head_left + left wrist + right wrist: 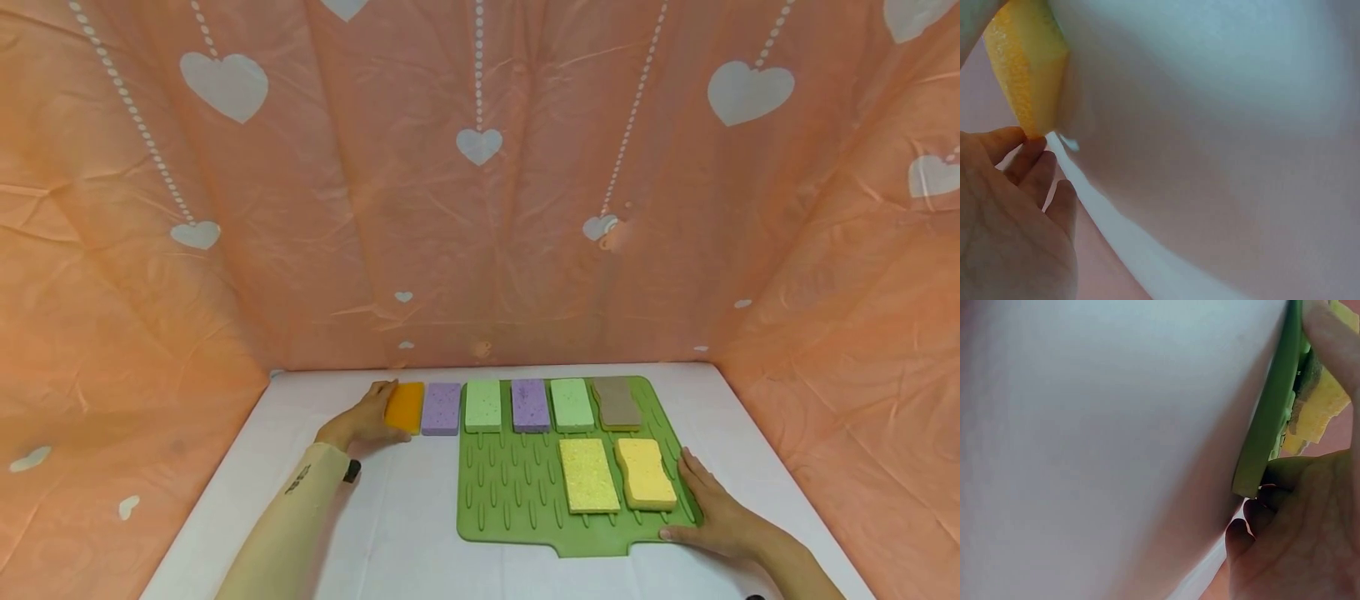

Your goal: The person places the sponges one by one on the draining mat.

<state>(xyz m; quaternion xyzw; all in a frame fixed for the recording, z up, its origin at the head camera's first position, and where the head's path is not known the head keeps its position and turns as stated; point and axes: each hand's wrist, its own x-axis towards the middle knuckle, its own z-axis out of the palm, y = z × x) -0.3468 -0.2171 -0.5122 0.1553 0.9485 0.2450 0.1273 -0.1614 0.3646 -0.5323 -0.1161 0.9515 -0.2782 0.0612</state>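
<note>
At the left end of the row, my left hand [370, 417] spans an orange sponge [406, 407], thumb at its near end and fingers at its far end. The left wrist view shows fingertips against the yellow-orange side of that sponge [1025, 69]. Just right of it lies a light purple sponge [441, 408]. My right hand [716, 512] rests at the right edge of a green ridged mat [517, 521], its thumb over the near edge and its extended fingers along the side. Nearest to that hand on the mat is a yellow wavy-sided sponge [646, 473].
Along the mat's far edge lie a pale green sponge [483, 406], a dark purple sponge [530, 406], another green sponge [572, 405] and a grey-topped sponge [617, 403]. A speckled yellow sponge [589, 476] lies nearer. An orange curtain [480, 250] encloses the white table [405, 517].
</note>
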